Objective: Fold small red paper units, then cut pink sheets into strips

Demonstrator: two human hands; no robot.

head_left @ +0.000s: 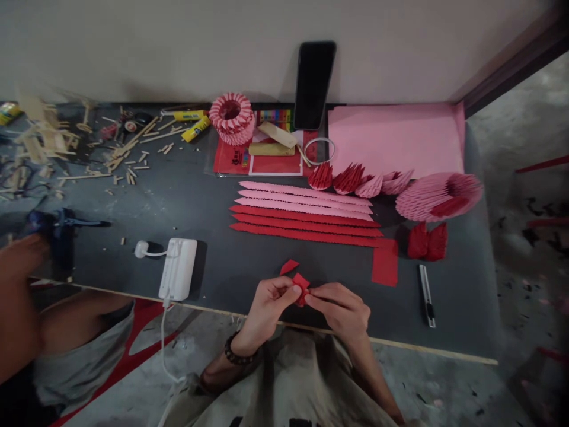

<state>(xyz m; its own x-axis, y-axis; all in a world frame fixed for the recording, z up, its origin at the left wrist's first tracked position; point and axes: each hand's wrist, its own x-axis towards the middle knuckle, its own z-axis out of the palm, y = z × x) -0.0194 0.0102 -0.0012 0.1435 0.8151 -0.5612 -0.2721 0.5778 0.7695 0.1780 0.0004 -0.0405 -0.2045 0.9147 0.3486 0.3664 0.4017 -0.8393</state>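
Observation:
Between my two hands, close to the table's front edge, is a small folded piece of red paper [301, 280]. My left hand [272, 299] pinches it from the left, thumb on top. From the right, the fingertips of my right hand [340, 308] close on its lower edge. Just beyond lies a loose red paper piece [289, 266]. Farther back are rows of interlocked pink paper pieces [304, 198] and red paper pieces [306, 224]. A flat red paper rectangle [384, 264] lies at their right end.
A box cutter [427, 296], red folded bundles [427, 241] and a pink paper-piece form [438, 198] are at right. A phone [315, 86] leans on the wall. Left are a white power strip [178, 270], wood sticks and a co-worker's arm [20, 267] near a blue tool [62, 237].

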